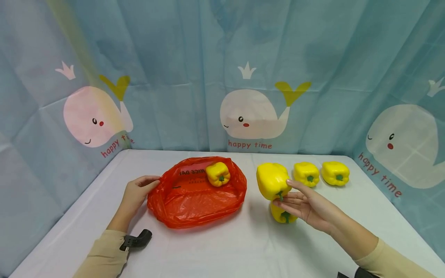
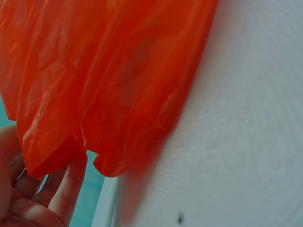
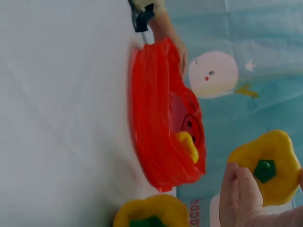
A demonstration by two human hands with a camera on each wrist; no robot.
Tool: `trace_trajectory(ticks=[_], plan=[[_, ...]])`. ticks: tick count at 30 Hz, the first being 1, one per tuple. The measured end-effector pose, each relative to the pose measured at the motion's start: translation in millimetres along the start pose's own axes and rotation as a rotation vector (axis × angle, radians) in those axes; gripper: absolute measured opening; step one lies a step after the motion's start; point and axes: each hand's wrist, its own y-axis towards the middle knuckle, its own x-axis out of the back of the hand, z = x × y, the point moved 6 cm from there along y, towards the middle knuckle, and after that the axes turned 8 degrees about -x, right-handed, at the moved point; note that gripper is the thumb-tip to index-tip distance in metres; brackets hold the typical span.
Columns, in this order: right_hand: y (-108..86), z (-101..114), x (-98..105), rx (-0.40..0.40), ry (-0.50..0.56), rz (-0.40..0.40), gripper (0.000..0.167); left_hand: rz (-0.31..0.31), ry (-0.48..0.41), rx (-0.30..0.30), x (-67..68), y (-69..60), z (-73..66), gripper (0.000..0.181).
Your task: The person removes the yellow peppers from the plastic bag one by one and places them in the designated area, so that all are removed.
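A red plastic bag point(image 1: 194, 210) lies on the white table with its mouth spread open. One yellow bell pepper point(image 1: 218, 173) sits inside it near the far rim. At the bag's left edge my left hand point(image 1: 135, 195) pinches the rim; in the left wrist view the fingers point(image 2: 71, 189) reach up behind the red film. My right hand point(image 1: 314, 208) grips a second yellow bell pepper point(image 1: 272, 179) to the right of the bag, raised above the table, its green stem point(image 3: 265, 170) turned toward the wrist. Another bell pepper point(image 1: 283, 213) stands beneath that hand, partly covered.
Two more yellow bell peppers, a nearer one point(image 1: 306, 173) and one farther right point(image 1: 335, 173), stand at the back right of the table point(image 1: 208, 255). A blue curtain point(image 1: 174, 116) with whale prints hangs along the back and sides.
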Motion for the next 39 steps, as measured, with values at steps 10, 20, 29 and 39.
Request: trace_trajectory(ticks=[10,20,29,39], plan=[[-17.5,-2,41,-0.022,0.071,0.075,0.089,0.009,-0.003,0.012,-0.9,1.1,2.4,0.052],[-25.0,-13,83,-0.033,0.090,0.101,0.069,0.011,0.005,0.012,-1.3,0.9,2.9,0.052],[-27.4,-18,113,-0.015,0.072,0.076,0.058,0.007,0.007,0.004,-0.3,-0.4,3.1,0.054],[-23.4,-34,143,-0.079,0.075,-0.046,0.076,0.014,0.008,0.015,-1.0,-0.9,1.1,0.053]])
